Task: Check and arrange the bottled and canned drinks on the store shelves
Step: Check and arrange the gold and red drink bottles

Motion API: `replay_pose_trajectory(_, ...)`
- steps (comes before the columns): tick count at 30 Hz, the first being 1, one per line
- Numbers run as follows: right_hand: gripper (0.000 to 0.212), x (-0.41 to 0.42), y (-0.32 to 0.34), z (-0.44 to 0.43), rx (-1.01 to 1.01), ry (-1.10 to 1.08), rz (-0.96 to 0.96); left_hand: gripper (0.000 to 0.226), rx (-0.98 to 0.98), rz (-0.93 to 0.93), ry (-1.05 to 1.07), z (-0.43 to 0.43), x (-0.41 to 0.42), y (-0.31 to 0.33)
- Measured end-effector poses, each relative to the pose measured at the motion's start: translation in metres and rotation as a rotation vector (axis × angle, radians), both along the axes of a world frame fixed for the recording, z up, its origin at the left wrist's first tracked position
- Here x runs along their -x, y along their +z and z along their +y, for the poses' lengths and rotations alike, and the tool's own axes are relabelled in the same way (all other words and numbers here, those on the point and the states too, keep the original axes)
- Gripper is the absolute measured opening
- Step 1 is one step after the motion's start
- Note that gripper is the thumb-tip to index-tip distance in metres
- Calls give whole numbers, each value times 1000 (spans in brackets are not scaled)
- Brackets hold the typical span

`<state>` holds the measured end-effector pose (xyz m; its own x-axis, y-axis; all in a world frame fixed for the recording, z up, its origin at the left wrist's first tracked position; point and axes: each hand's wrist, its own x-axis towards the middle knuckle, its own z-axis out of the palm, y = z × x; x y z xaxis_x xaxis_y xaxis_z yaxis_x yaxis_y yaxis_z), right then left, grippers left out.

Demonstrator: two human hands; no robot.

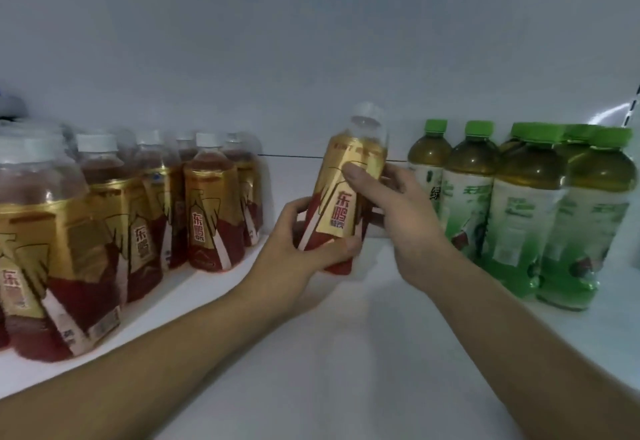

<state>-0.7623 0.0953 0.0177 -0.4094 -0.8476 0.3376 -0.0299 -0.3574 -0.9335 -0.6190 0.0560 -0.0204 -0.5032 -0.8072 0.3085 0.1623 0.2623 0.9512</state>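
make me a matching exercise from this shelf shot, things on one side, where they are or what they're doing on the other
Things
1. held bottle
2. green-cap bottles
3. left hand
4. right hand

States
a. grips the bottle's red lower part
b. thumb on the gold upper label
c. stand at the right
d. tilted, in both hands

Pairs: 1-d, 2-c, 3-a, 4-b

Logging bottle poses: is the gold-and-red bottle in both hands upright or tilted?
Tilted. The gold-and-red bottle leans, cap right of base; left hand grips low, right hand higher.
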Motion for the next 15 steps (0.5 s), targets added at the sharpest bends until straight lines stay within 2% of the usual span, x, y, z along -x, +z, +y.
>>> replay_pose_trajectory(2, 77, 2, 2, 0, -19, 114, -121, 56, -92, 69, -107, 2, -6, -4)
replay_pose_trajectory(3, 75, 4, 3, 2, -27, 184, -198, 56, -158, 103, -177, 1, -7, -5)
replay_pose_trajectory(5, 59, 5, 4, 3, -40, 251, -297, 62, -245, 101, -278, 0, -5, -6)
replay_pose_trajectory(7, 44, 5, 2, 0, -31, 194, -302, 73, -223, 12, -240, 1, -1, -3)
replay_pose_trajectory(9, 57, 3, 0, -4, 20, 99, -285, 98, -120, -87, -159, 0, 3, 1)
replay_pose_trajectory(10, 68, 1, 0, -5, 43, 58, -281, 98, -83, -100, -132, -1, 3, -1)
replay_pose_trajectory(12, 80, -2, -1, -6, 63, 36, -272, 75, -82, -54, -109, 3, -2, -3)
replay_pose_trajectory(15, 80, -1, 0, -4, 29, 133, -299, 54, -249, 73, -210, 2, -8, -6)
